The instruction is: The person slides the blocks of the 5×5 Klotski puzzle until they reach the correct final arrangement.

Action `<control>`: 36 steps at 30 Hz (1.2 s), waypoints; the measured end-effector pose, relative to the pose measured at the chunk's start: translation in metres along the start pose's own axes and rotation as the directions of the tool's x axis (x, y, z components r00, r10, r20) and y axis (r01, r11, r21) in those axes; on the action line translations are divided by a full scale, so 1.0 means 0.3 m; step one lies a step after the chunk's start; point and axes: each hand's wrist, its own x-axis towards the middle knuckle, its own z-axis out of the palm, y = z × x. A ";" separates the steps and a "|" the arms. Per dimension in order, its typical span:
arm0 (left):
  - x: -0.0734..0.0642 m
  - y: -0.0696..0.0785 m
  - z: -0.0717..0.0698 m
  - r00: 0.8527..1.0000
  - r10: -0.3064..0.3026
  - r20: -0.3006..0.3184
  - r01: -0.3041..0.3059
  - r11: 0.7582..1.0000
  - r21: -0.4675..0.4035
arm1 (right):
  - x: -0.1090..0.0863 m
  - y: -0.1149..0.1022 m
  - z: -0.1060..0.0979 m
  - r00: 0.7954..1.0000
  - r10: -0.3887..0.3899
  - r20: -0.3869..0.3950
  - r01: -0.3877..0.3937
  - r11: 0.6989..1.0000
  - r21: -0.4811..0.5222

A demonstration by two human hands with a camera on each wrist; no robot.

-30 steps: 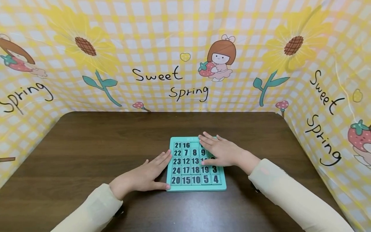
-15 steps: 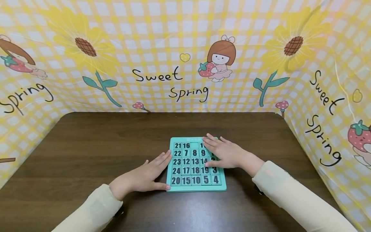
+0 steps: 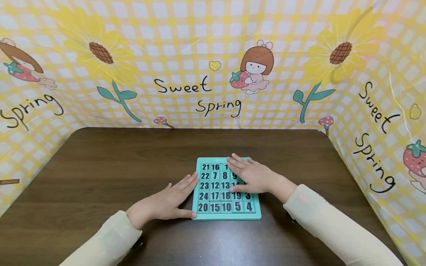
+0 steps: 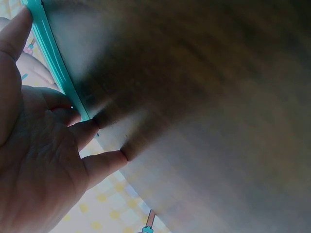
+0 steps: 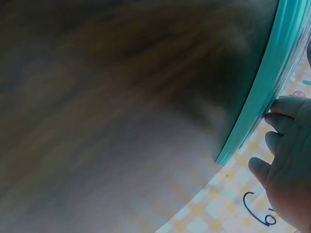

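A turquoise sliding number puzzle [image 3: 229,217] lies flat on the table, its square tiles printed with black numbers. My left hand [image 3: 166,201] rests at its left side, thumb at the near corner and fingertips along the edge. In the left wrist view, the left fingers [image 4: 107,165] are extended beside the turquoise rim [image 4: 58,63]. Over the upper right of the puzzle lies my right hand [image 3: 254,175], fingers extended on the top row and hiding several tiles. A narrow gap shows right of the 16 tile [image 3: 215,167]. In the right wrist view, the right hand [image 5: 291,155] is beyond the puzzle's side [image 5: 257,92].
The dark wood table [image 3: 133,155] extends around the puzzle. A yellow checked cloth [image 3: 186,44] with sunflowers and printed words stands behind the table and along both sides.
The right hand shifted slightly right, then came back left. A partly covered top-row tile has slid left, narrowing the gap beside the 16. My left hand has kept its place on the puzzle's edge.
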 end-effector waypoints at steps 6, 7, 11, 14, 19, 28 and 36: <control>0.004 0.010 0.000 1.000 -0.005 0.009 0.005 1.000 -0.005 | 0.015 -0.011 -0.001 1.000 0.008 0.012 -0.009 1.000 0.007; 0.005 0.011 0.001 1.000 -0.004 0.010 0.005 1.000 -0.006 | 0.014 -0.008 -0.002 1.000 0.010 0.009 -0.010 1.000 0.010; 0.009 0.011 0.003 1.000 0.000 0.010 0.000 1.000 -0.005 | -0.002 0.009 -0.007 1.000 0.027 -0.005 -0.027 0.999 0.028; 0.009 0.010 0.006 1.000 0.000 0.012 0.000 1.000 -0.002 | -0.020 0.026 -0.012 0.999 0.048 -0.011 -0.048 0.998 0.036; 0.007 0.012 0.007 1.000 -0.006 0.013 0.006 1.000 -0.003 | -0.058 0.051 -0.015 0.997 0.073 -0.020 -0.072 0.996 0.051; 0.006 0.007 0.004 1.000 0.000 0.010 0.000 1.000 0.001 | -0.131 0.090 -0.003 0.995 0.095 -0.020 -0.094 0.994 0.046; 0.004 0.001 0.001 1.000 0.004 0.001 -0.004 1.000 0.004 | -0.159 0.107 0.007 0.995 0.099 -0.029 -0.098 0.994 0.055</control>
